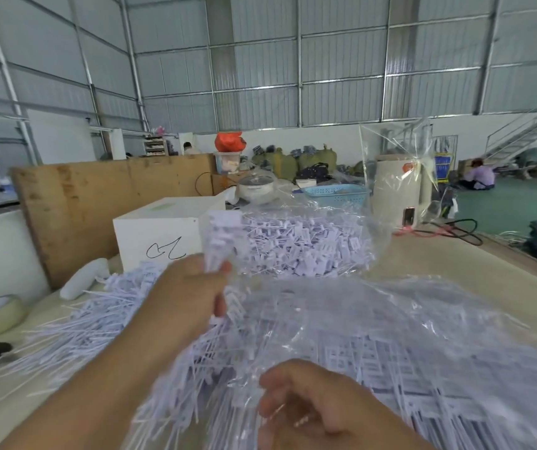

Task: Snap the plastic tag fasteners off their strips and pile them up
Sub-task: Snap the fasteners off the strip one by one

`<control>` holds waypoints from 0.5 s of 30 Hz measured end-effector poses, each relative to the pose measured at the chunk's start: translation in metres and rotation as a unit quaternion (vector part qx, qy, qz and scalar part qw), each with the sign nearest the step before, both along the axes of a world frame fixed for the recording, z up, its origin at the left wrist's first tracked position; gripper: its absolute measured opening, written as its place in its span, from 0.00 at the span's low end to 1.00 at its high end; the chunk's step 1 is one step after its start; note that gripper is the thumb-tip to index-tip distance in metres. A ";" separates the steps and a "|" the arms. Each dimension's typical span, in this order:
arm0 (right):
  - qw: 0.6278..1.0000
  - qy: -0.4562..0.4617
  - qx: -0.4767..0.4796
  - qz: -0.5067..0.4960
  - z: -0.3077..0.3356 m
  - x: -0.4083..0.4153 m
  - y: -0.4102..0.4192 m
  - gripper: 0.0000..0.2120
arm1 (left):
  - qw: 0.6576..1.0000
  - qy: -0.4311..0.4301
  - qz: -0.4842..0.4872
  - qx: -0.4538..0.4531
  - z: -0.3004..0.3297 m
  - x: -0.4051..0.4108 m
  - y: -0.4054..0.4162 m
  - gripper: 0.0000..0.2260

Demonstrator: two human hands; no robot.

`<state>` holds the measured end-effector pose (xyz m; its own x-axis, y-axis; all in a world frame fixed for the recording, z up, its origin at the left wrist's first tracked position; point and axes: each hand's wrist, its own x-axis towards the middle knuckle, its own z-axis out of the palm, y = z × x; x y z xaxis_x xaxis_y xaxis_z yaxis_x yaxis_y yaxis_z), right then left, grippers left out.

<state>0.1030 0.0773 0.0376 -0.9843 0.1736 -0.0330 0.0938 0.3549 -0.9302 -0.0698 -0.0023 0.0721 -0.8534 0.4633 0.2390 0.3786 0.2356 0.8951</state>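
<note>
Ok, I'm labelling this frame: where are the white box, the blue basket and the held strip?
white box (160, 237), head view, front face.
blue basket (337, 193), head view, front wall.
strip (220, 241), head view, middle.

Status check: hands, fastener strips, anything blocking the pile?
Left hand grips a raised strip. Right hand curled low, apparently pinching the clear bag. Loose pile at left, unobstructed.

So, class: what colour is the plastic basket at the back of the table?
Light blue: the basket with a perforated wall, clearest in the head view.
</note>
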 end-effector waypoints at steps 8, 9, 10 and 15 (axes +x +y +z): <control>0.999 -0.009 0.034 0.013 -0.013 0.005 0.019 0.11 | 0.849 0.342 0.139 -0.379 -0.028 -0.045 0.003 0.10; 1.000 -0.006 0.022 0.009 -0.012 0.005 0.017 0.11 | 0.831 0.374 0.140 -0.387 -0.034 -0.046 0.005 0.12; 1.000 0.003 0.018 0.010 -0.011 0.006 0.016 0.10 | 0.822 0.395 0.139 -0.386 -0.037 -0.047 0.005 0.16; 0.999 0.004 -0.036 0.021 0.001 0.011 0.020 0.11 | 0.812 0.427 0.087 -0.387 -0.045 -0.043 0.004 0.19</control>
<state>0.1142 0.0969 0.0381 -0.9911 0.1286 -0.0355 0.0718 0.2902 -0.9543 -0.1128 0.0017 0.0266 -0.5983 0.6466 0.4732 0.6838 0.7199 -0.1189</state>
